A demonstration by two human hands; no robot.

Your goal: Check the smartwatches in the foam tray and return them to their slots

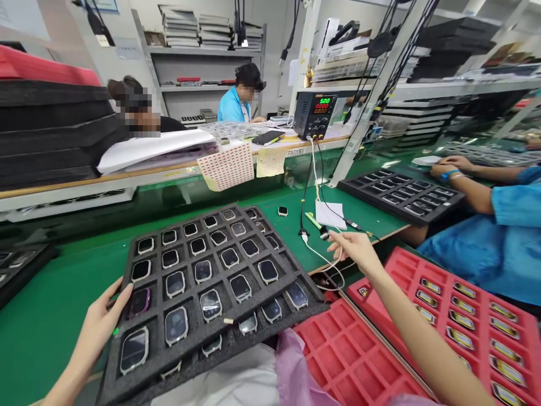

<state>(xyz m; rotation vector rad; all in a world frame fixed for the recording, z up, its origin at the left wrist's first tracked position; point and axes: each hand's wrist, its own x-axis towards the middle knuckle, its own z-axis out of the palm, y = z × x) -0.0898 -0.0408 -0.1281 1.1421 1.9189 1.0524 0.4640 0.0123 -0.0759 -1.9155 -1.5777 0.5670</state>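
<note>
head view: a green workbench [63, 293] in a workshop. the person's left hand [103, 318] rests, fingers spread, against the left edge of a black foam tray [211, 270], touching it without closing round it. the tray lies tilted in front of the person, its square pockets filled with small watch-like screens [175, 324]. the right hand [353, 248] reaches forward over the bench edge, its fingertips pinched on a small black connector [324, 232] at the end of a white cable [321, 256]. red trays [393, 265] lie under the right forearm. a power supply [315, 115] with lit digits stands on the rear shelf. a co-worker's arm [469, 189] in a blue sleeve rests at right.
</note>
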